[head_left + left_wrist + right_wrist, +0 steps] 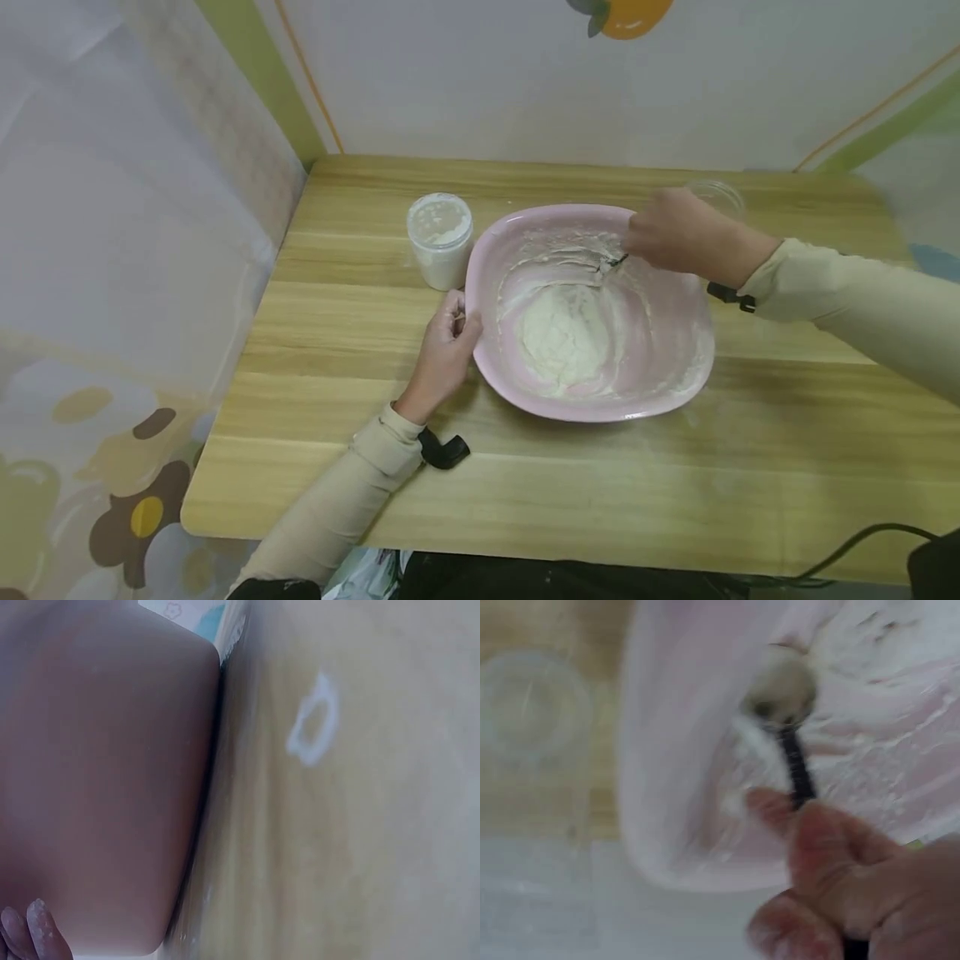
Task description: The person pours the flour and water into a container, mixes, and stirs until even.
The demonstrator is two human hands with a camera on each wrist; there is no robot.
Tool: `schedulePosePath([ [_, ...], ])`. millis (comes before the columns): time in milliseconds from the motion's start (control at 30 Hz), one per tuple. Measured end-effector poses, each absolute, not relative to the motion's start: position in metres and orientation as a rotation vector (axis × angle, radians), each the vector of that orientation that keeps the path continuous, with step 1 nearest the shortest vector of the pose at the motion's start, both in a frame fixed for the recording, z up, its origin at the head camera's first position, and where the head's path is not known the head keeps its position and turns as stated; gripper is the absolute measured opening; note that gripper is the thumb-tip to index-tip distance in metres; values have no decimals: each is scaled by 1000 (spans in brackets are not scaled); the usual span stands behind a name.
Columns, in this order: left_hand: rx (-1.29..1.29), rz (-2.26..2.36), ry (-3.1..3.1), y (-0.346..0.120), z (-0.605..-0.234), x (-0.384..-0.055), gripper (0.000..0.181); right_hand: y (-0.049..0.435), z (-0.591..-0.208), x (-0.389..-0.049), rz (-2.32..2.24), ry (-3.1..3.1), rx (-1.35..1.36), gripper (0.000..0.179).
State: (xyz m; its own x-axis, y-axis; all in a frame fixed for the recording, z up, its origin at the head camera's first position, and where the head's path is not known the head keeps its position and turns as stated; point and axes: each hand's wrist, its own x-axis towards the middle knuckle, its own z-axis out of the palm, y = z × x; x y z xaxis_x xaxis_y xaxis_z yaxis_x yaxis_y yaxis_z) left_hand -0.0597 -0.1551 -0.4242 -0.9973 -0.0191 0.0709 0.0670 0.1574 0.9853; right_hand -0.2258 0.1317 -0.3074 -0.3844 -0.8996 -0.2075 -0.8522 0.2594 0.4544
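A pink basin [592, 408] stands on the table with pale, wet batter or dough [566, 337] in its bottom and smears up its walls. At its left rim, my left hand [446, 350] grips the edge, thumb on top. From below, the left wrist view shows the basin's outer wall [112, 750] and floury fingertips [41, 930]. My right hand [682, 237], over the far right rim, holds a spoon by its black handle [798, 769]. The spoon's rounded head [784, 686] is coated with the pale mix and sits inside the basin by the wall.
A clear jar [441, 246] of white powder stands left of the basin. Behind my right hand is a clear round container [720, 196]. A white smudge [315, 724] marks the wooden tabletop [337, 350]. A black cable [862, 537] crosses the near right edge.
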Motion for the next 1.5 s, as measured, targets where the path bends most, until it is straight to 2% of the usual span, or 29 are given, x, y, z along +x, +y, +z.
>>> schedulePosePath([
  [133, -35, -1993, -2320, -156, -426, -60, 7, 139, -309, -213, -631, -2598, 1667, 38],
  [300, -30, -1993, -2308, -157, -426, -60, 7, 136, -305, -208, -453, -3054, 1619, 25],
  [400, -30, -1975, -2313, -157, -426, -61, 7, 131, -302, -207, -220, -3369, 1684, 18],
  [600, -29, -1996, -2308, -157, -425, -59, 8, 115, -314, -195, 526, -3725, 1831, 31],
  [800, -40, -2018, -2287, -158, -424, -59, 10, 91, -332, -182, 964, -3663, 1686, 33],
  [1000, -41, -2029, -2294, -158, -424, -59, 11, 91, -325, -192, 573, -3425, 1516, 29],
  [1300, -30, -1987, -2317, -158, -424, -58, 6, 114, -278, -207, 78, -3308, 1370, 24],
  [1500, -24, -2004, -2313, -156, -424, -57, 8, 123, -265, -200, -30, -3012, 1494, 11],
])
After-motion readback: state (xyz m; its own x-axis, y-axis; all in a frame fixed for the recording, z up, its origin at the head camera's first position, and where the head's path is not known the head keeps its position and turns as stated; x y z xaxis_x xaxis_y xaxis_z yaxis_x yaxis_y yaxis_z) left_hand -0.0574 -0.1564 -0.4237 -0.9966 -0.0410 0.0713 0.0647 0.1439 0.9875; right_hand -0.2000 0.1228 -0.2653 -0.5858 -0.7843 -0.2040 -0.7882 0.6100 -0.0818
